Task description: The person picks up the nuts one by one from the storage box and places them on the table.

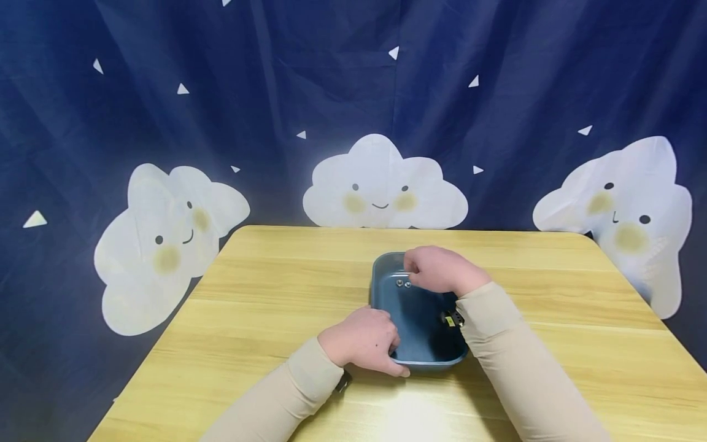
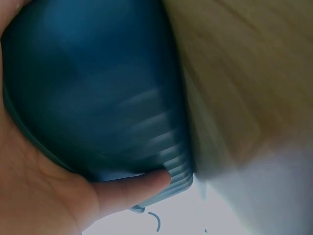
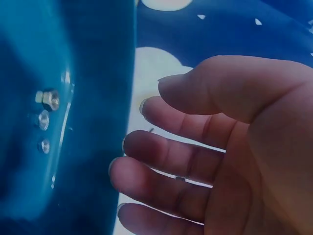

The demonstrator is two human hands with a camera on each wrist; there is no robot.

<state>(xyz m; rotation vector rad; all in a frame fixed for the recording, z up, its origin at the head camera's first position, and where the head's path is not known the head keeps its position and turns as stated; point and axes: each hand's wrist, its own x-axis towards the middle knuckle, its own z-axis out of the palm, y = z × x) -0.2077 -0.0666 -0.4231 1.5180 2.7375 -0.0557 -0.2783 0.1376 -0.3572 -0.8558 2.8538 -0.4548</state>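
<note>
A dark blue rectangular tray (image 1: pixel 417 331) with raised walls sits on the table. My left hand (image 1: pixel 366 341) grips its near left corner, fingers over the rim and thumb outside; in the left wrist view the thumb (image 2: pixel 132 192) lies along the tray wall (image 2: pixel 107 88). Over the tray's far right part is my right hand (image 1: pixel 442 270), its fingers loosely bent. The right wrist view shows a gap between thumb and fingertips, with nothing held. Small metal nuts (image 3: pixel 50 100) lie on the tray floor near the far wall, left of the right hand's fingers.
The wood-grain table (image 1: pixel 265 288) extends around the tray on all sides. Behind it hangs a dark blue curtain (image 1: pixel 342 73) printed with white clouds and small triangles. A small dark device (image 1: pixel 454 318) is strapped under the right wrist.
</note>
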